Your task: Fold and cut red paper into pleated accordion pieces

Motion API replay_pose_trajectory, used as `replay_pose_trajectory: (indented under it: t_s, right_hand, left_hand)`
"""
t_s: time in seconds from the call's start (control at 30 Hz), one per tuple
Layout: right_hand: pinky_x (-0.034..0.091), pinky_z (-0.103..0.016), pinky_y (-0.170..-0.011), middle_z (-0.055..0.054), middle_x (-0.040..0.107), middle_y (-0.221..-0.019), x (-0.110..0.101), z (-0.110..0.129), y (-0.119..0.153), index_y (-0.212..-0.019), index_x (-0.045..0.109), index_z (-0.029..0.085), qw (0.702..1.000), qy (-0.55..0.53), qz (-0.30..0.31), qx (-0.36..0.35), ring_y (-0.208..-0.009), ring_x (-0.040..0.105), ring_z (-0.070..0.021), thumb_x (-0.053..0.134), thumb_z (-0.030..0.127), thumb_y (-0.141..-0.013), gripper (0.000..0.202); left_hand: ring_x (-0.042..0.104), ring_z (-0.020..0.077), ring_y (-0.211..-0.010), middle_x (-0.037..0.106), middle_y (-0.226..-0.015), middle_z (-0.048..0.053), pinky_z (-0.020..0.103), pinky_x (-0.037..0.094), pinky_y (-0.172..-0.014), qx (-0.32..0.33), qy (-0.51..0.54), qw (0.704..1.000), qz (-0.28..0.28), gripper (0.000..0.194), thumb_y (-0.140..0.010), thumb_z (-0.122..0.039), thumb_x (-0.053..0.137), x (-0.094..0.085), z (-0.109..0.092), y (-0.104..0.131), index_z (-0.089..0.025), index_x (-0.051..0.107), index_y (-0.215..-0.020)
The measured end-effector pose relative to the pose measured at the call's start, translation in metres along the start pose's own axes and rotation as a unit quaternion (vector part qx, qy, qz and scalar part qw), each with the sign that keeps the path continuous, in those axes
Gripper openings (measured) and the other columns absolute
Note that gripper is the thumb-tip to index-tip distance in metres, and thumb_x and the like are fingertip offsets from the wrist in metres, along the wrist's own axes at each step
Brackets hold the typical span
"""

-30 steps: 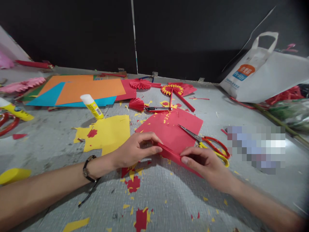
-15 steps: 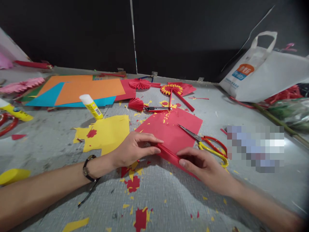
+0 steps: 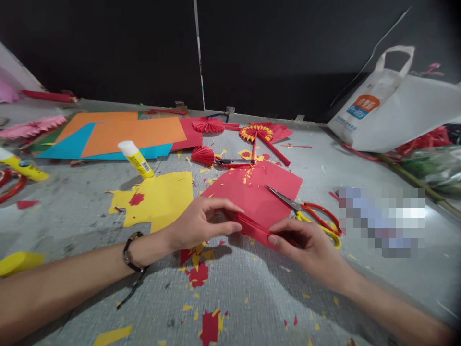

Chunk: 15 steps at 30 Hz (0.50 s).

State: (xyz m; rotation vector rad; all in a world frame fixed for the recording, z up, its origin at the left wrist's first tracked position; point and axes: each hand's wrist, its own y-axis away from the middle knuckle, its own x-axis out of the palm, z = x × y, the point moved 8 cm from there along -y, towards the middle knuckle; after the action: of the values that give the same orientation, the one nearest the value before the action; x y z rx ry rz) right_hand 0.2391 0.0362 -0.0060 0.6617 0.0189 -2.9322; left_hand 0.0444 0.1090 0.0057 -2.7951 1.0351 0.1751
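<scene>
Between my hands is a strip of red paper folded in narrow pleats (image 3: 253, 228), tilted down toward the right. My left hand (image 3: 201, 221) pinches its left end between thumb and fingers. At the right end, my right hand (image 3: 306, 247) grips it the same way. Beneath and behind it lies a flat sheet of red paper (image 3: 248, 192) sprinkled with yellow scraps. Scissors (image 3: 297, 207) with red and yellow handles rest partly on that sheet, just beyond my right hand. A cut yellow sheet (image 3: 162, 197) lies beyond my left forearm.
A glue stick (image 3: 137, 158) stands tilted behind the yellow sheet. A utility knife (image 3: 236, 163) and pleated red fans (image 3: 209, 125) lie farther back. Orange sheets (image 3: 133, 137) are stacked at the left. A white bag (image 3: 392, 105) stands at the right. Paper scraps litter the table.
The pleated paper has turned slightly, so more of its front face shows. My left thumb has dropped a little, and my right hand has shifted slightly right.
</scene>
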Motion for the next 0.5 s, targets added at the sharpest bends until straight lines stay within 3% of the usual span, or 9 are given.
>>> replay_pose_trajectory:
  t_s: [0.23, 0.5]
  right_hand:
    - [0.048, -0.028, -0.063, -0.001, 0.074, -0.085, 0.003, 0.000, 0.004, -0.095, 0.075, 0.024, 0.999, 0.036, 0.002, -0.009, -0.071, 0.063, -0.0163, 0.068, 0.041, -0.096, 0.018]
    - [0.050, -0.029, -0.062, -0.001, 0.075, -0.082, 0.005, 0.011, 0.006, -0.097, 0.076, 0.025, 0.997, 0.067, -0.005, -0.038, -0.068, 0.065, -0.0166, 0.068, 0.035, -0.096, 0.013]
  left_hand:
    - [0.055, 0.0089, -0.061, 0.070, -0.069, -0.002, 0.019, 0.046, -0.058, -0.010, -0.050, 0.999, 0.015, 0.010, -0.089, -0.024, 0.077, 0.001, 0.000, 0.000, -0.016, 0.080, -0.093]
    - [0.061, 0.0115, -0.069, 0.074, -0.080, 0.002, 0.020, 0.048, -0.064, -0.022, -0.037, 0.996, 0.083, 0.018, -0.088, -0.031, 0.080, 0.013, 0.003, -0.001, -0.015, 0.080, -0.097]
